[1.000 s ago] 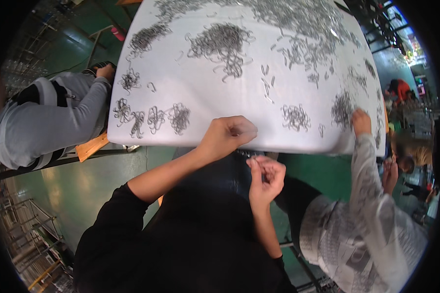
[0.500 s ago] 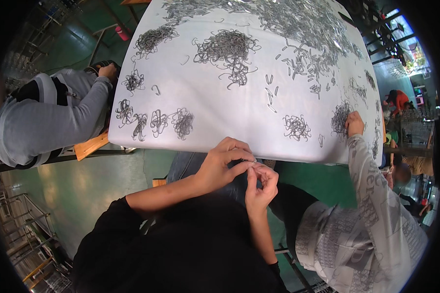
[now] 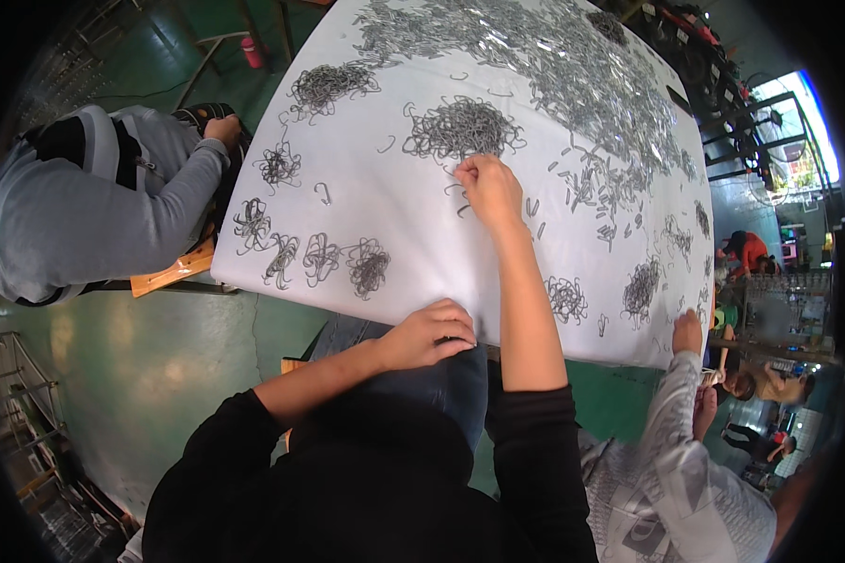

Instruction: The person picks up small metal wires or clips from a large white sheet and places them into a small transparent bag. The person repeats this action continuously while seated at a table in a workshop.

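My right hand (image 3: 490, 190) reaches over the white-covered table (image 3: 394, 211), its fingertips pinched together at the near side of a heap of grey metal hooks (image 3: 464, 128). A few loose hooks lie right beside those fingers; whether one is between them is hard to make out. My left hand (image 3: 430, 332) is at the table's near edge, above my leg, with fingers curled and thumb pressed to them. Whatever it may hold is too small or hidden to tell.
Small flat metal pieces (image 3: 596, 108) spread across the far right of the table. Smaller hook clusters (image 3: 369, 268) lie along the near left, with another hook pile (image 3: 641, 289) at the right. A person in grey (image 3: 103, 202) sits left; another person's hand (image 3: 687, 331) is at the right edge.
My hands were together at the near table edge; my right hand has parted and moved forward to the hook heap. The right-hand neighbour's hand has drawn back from a pile. The view has shifted.
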`<action>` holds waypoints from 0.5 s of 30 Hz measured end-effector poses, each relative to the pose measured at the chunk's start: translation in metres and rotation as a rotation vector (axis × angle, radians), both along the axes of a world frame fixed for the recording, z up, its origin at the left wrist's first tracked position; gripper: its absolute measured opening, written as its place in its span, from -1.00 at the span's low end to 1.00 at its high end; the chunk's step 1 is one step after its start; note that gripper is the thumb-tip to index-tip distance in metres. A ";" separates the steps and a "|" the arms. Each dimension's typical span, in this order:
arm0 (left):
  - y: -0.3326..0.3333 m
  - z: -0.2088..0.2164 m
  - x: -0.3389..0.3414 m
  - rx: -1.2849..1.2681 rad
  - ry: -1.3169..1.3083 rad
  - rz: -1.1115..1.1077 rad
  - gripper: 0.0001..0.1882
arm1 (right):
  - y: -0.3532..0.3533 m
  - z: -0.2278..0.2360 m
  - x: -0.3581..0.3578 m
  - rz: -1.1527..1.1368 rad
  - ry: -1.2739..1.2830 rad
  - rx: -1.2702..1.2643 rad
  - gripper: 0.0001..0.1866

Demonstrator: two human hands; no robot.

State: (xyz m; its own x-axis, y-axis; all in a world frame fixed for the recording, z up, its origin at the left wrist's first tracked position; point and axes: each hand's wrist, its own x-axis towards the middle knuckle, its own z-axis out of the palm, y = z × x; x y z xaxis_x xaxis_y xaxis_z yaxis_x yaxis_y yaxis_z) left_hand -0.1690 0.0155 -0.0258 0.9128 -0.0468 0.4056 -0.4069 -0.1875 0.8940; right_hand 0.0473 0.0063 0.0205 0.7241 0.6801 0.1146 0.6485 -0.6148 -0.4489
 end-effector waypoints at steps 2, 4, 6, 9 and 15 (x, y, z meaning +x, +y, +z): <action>-0.001 0.000 -0.001 0.020 -0.013 0.021 -0.89 | 0.018 -0.009 0.004 -0.014 -0.016 -0.159 -0.88; -0.002 0.000 -0.002 0.031 -0.028 0.035 -0.90 | 0.018 -0.013 0.005 0.067 -0.073 -0.142 -0.89; -0.004 0.001 -0.003 0.024 -0.022 0.050 -0.90 | 0.005 -0.012 0.000 0.061 0.057 -0.031 -0.91; -0.005 0.002 -0.003 0.033 -0.040 0.077 -0.89 | -0.039 0.001 -0.024 -0.075 0.515 0.325 -0.93; -0.013 0.009 -0.007 0.019 0.080 0.134 -0.86 | -0.144 0.029 -0.143 -0.424 0.792 0.875 -0.83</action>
State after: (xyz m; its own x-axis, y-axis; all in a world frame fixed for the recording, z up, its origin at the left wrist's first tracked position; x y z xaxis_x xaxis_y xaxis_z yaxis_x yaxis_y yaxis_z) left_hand -0.1759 0.0027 -0.0169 0.9408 0.0706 0.3316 -0.3047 -0.2528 0.9183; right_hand -0.0955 -0.1373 0.0499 0.9435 0.2924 -0.1562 -0.1609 -0.0080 -0.9869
